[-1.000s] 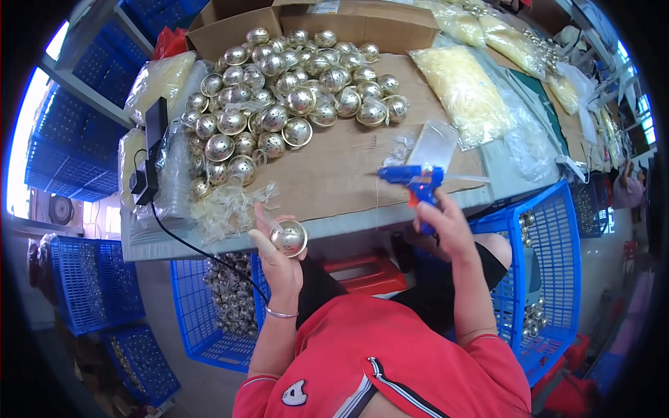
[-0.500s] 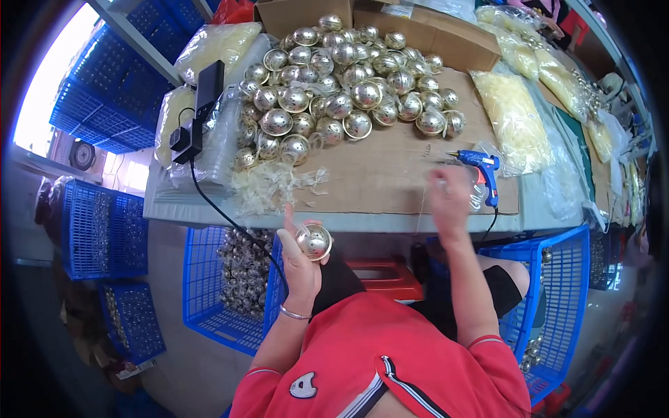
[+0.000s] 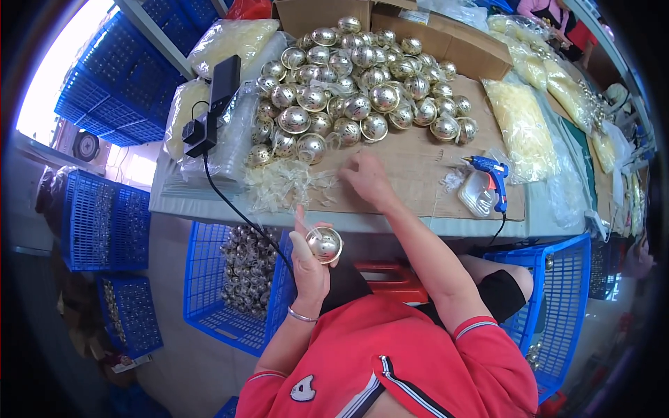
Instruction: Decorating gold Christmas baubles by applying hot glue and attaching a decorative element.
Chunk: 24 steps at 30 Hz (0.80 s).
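Note:
Above my lap, my left hand (image 3: 311, 277) is closed around a shiny gold ball ornament (image 3: 325, 245), with a translucent strip sticking up beside it. My right hand (image 3: 366, 181) is over the cardboard sheet (image 3: 411, 177), its fingers bent and drawn together; whatever they may hold is hidden. Just left of its fingertips lies a heap of clear, ribbon-like strips (image 3: 279, 187). Behind both hands, many similar gold balls (image 3: 348, 90) are piled up. A blue glue gun (image 3: 493, 174) rests at the right beside a small clear plastic tray (image 3: 477, 197).
A black power strip (image 3: 224, 83) trails a cable over the table's front left edge. Bags of pale yellow sticks (image 3: 523, 129) lie at right. Blue crates (image 3: 209, 306) flank my legs, near a red stool (image 3: 390, 282). Cardboard boxes (image 3: 446, 42) stand behind; another person (image 3: 557, 21) is far right.
My right hand has swung left from beside the glue gun toward the clear strips. The left hand still holds the gold ball. The whole view has shifted slightly.

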Motion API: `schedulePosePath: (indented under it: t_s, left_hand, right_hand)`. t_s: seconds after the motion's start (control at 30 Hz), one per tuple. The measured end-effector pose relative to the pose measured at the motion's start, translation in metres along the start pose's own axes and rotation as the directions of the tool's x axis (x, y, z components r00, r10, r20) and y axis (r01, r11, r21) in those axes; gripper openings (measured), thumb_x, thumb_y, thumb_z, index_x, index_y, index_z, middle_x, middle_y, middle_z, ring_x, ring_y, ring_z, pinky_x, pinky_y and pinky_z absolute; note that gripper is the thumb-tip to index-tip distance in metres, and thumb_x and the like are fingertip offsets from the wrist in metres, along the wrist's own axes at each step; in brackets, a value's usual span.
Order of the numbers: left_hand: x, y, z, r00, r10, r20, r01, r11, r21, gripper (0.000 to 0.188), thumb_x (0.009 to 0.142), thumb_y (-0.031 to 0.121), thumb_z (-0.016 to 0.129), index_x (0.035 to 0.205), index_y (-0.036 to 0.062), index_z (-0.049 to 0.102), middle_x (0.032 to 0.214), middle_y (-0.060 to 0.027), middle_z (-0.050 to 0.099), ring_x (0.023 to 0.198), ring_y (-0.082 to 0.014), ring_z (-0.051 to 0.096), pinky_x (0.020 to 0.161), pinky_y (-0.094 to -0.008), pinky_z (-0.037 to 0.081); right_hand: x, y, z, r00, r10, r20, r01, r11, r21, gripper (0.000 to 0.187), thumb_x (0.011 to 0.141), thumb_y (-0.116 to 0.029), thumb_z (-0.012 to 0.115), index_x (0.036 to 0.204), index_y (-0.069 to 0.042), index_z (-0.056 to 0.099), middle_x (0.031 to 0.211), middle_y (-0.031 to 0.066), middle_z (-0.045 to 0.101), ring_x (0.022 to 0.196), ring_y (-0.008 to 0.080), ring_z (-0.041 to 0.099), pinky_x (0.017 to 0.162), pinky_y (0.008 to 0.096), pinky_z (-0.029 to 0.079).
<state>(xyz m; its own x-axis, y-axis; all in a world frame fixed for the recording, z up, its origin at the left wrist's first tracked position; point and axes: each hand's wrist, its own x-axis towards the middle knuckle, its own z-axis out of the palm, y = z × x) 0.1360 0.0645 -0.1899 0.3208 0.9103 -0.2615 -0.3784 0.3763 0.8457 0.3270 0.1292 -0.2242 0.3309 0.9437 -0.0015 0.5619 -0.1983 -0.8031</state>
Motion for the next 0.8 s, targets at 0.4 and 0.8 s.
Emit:
schedulePosePath:
  t_s: [0.4, 0.8]
  left_hand:
    - [0.012, -0.008, 0.005, 0.999, 0.004, 0.055, -0.006, 0.999, 0.047, 0.075, 0.090, 0.064, 0.031, 0.147, 0.0199, 0.014, 0.100, -0.0048, 0.054, 0.067, -0.0116, 0.057, 0.043, -0.0193, 0.036]
    - [0.009, -0.003, -0.007, 0.999, 0.036, -0.005, -0.036, 0.998, 0.054, 0.077, 0.090, 0.064, 0.032, 0.147, 0.0152, 0.016, 0.099, -0.0052, 0.053, 0.063, -0.0073, 0.051, 0.044, -0.0184, 0.038]
  right_hand:
    - [-0.021, -0.005, -0.026, 0.997, 0.062, -0.044, -0.052, 0.980, 0.192, 0.019, 0.079, -0.020, 0.065, 0.083, 0.000, 0.064, 0.076, 0.0114, 0.064, 0.072, 0.0212, 0.060, 0.066, 0.0332, 0.046]
    - [-0.021, -0.002, 0.004, 0.975, -0.082, -0.206, 0.068, 0.995, -0.073, 0.016, 0.076, -0.017, 0.067, 0.079, -0.001, 0.064, 0.078, 0.0168, 0.063, 0.077, 0.0338, 0.060, 0.069, 0.0411, 0.046]
